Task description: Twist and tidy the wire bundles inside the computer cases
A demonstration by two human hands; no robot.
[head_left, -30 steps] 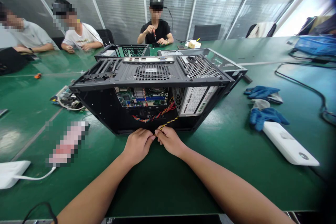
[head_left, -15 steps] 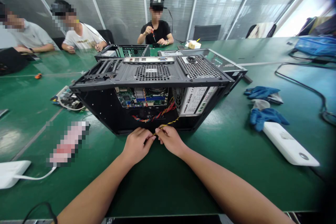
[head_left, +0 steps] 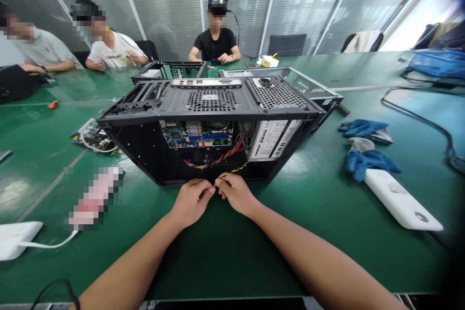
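1. Head view: one cable, twisted yellow-and-black [head_left: 238, 168], at the near lower edge of an open computer case [head_left: 167, 102].
2. Cable, axis: slantwise, from below the power supply [head_left: 274, 141] leftward and towards the wearer, down to the fingers. Visible length lies beyond and to the right of the fingertips; its end is hidden.
3. Right hand [head_left: 237, 194]: nearer the power supply; thumb and fingers closed about the cable.
4. Left hand [head_left: 192, 199]: farther along, on the cable's near-left stretch; thumb and forefinger pinched on it. Fingertips of the two hands just beside each other, a short bit of cable showing between.
5. Case: open side facing the wearer, ported panel uppermost; both hands at the opening's lower edge, over the green table [head_left: 221, 256].
6. Inside, beyond the hands: circuit board [head_left: 196, 135]; red and multicoloured wires [head_left: 222, 159], apart from the fingers, crossing in front of the board's lower area.
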